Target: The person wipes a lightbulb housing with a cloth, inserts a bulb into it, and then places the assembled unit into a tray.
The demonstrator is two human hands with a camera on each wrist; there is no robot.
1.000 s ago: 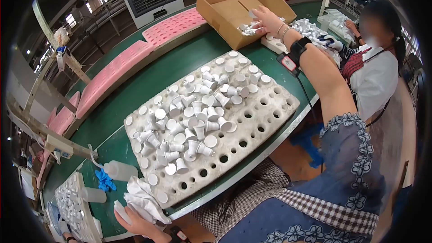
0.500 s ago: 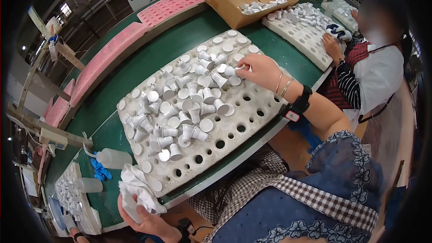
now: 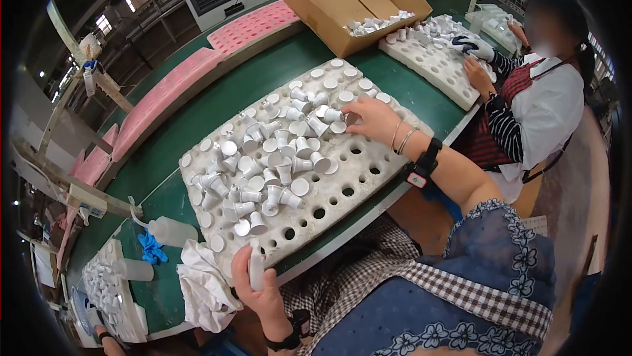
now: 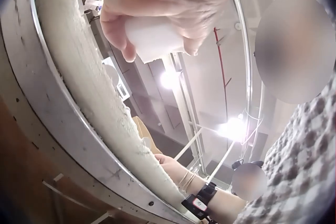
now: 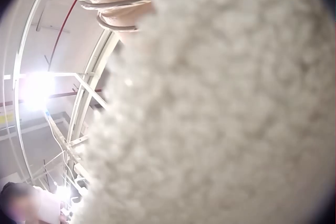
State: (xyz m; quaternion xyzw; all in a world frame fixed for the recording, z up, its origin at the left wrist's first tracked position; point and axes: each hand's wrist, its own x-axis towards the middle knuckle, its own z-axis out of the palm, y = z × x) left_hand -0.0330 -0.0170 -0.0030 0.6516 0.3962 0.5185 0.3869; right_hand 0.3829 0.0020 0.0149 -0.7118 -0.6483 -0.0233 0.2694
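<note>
My left hand grips a small white block upright at the near edge of the foam board. In the left wrist view, fingers and thumb hold this white block from both sides. My right hand is over the right part of the pitted white foam board, its curled fingertips pinching a white bell-shaped cup. Many similar white cups lie heaped on the board, and others sit in its holes. Rough foam fills most of the right wrist view, hiding the right fingers there.
A cardboard box with white cups stands at the back. At right, another person works at a second foam board. A white cloth, squeeze bottle and blue glove lie at left. Pink perforated foam lines the far side.
My right hand came back from the cardboard box to the foam board, then shifted slightly lower. My left hand moved right with the white block, away from the cloth to the board's near edge.
</note>
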